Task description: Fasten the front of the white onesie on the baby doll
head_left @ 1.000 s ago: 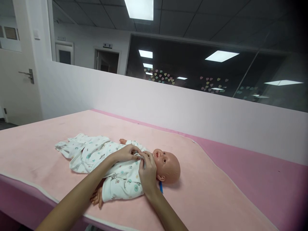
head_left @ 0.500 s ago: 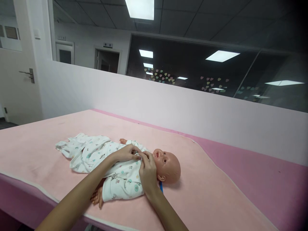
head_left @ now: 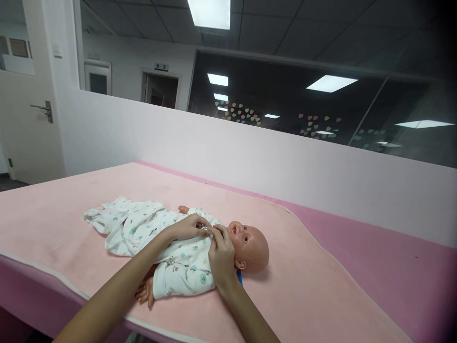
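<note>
A baby doll [head_left: 250,245] lies on its back on a pale pink mat [head_left: 314,286], head to the right, feet to the left. It wears a white printed romper [head_left: 150,228]. Both of my hands meet at the romper's collar just under the doll's chin. My left hand [head_left: 187,227] pinches the fabric at the chest. My right hand [head_left: 221,255] grips the collar edge beside the doll's cheek. The doll's near hand [head_left: 144,295] sticks out of the sleeve by the mat's front edge.
A small blue object [head_left: 239,277] peeks out under the doll's neck. The mat lies on a darker pink table [head_left: 392,267] against a low white partition [head_left: 250,152]. Behind it are dark glass walls and a door [head_left: 21,119] at far left.
Hardly anything differs; my fingers shift slightly at the collar and the view drifts a little.
</note>
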The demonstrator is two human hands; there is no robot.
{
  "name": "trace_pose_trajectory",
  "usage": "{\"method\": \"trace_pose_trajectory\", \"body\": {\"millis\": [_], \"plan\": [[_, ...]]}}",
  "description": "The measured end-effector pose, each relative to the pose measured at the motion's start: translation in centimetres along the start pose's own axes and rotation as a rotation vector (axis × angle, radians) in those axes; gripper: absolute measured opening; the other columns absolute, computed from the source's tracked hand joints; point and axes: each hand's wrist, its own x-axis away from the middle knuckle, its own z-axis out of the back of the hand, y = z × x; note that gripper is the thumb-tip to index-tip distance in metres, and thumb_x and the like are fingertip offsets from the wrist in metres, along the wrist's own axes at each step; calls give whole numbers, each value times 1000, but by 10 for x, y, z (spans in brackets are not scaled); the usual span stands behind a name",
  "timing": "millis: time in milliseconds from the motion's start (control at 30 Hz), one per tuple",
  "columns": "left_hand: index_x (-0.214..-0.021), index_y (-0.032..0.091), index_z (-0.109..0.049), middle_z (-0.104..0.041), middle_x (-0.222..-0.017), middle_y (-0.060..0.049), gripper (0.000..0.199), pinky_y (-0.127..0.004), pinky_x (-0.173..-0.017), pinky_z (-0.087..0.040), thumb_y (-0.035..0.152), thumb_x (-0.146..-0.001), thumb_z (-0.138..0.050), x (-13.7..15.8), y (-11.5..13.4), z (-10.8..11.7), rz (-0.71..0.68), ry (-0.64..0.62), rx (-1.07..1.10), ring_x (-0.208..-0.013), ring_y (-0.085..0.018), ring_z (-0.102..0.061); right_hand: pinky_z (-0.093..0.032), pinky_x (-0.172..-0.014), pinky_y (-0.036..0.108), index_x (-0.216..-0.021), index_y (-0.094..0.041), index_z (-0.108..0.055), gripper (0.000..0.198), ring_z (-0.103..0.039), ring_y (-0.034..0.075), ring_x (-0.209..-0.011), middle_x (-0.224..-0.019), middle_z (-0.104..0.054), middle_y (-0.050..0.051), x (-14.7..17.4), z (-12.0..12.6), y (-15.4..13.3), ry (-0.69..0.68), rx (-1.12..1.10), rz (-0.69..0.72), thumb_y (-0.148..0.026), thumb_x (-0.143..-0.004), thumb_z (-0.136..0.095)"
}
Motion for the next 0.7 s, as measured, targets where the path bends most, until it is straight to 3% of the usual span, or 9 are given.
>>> {"method": "trace_pose_trajectory", "body": {"millis": [367,533,700], "plan": [[-106,13,-66,-35,-60,2,45,-20,-53,-23,47,-77,-59,-2,0,0,-39,-22,-5,-59,-7,-32,-52,-78,24,-100,-22,-61,45,-56,11,-93,-98,-58,3,0,-1,-2,7,28,29,6,-77,-36],[-108,14,-65,-52,-75,-2,44,-19,-62,-32,47,-81,-54,-1,-1,0,-63,-48,-13,-69,-9,-43,-53,-75,23,-95,-21,-63,42,-57,11,-89,-94,-59,4,-3,0,-6,40,33,53,6,-77,-35],[-104,12,-65,-56,-76,-3,38,-20,-72,-38,40,-80,-54,-2,-4,-1,-57,-44,2,-79,-14,-50,-52,-76,23,-94,-20,-63,42,-57,12,-88,-92,-59,4,-3,0,-6,62,75,82,6,-76,-36]]}}
